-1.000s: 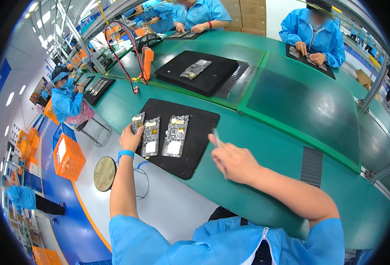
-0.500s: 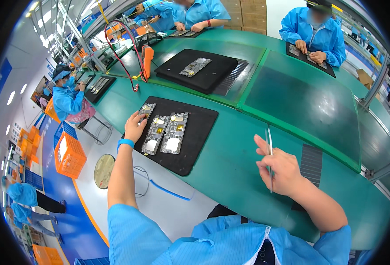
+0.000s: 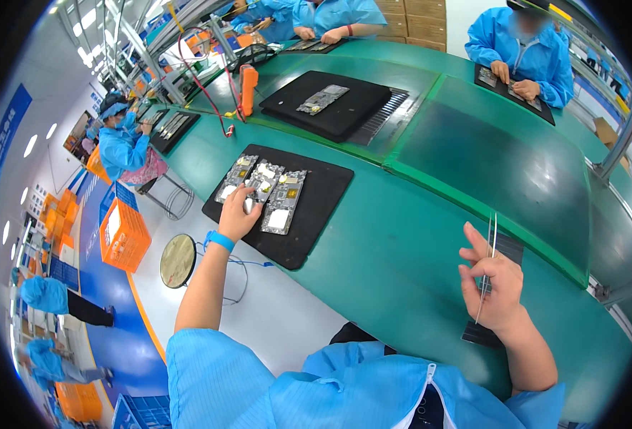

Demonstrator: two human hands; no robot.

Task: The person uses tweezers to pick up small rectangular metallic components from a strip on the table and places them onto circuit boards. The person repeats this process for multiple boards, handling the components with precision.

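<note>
On the black foam mat [image 3: 309, 229] lie three grey circuit boards with yellow and white patches. My left hand [image 3: 237, 216] is over the lower part of the middle circuit board [image 3: 266, 176], thumb and fingers on its two sides, hiding part of it. Close beside it are the left circuit board [image 3: 240, 171] and the right circuit board [image 3: 287, 200]. Off to the right, above the green table, my right hand [image 3: 498, 286] grips metal tweezers [image 3: 490, 247], their tips pointing away from me; some of its fingers are stretched out.
A dark striped sheet [image 3: 480, 334] lies under my right hand. Beyond are a stacked black mat [image 3: 366, 107] with another board, a green-edged clear sheet [image 3: 502, 157] and an orange handheld device [image 3: 248, 89]. Co-workers sit across the table; an orange crate [image 3: 124, 239] stands left.
My left hand has gone from the left board to the middle one, which now sits farther up beside the right board. My right hand has moved right with the tweezers. The view has shifted slightly.
</note>
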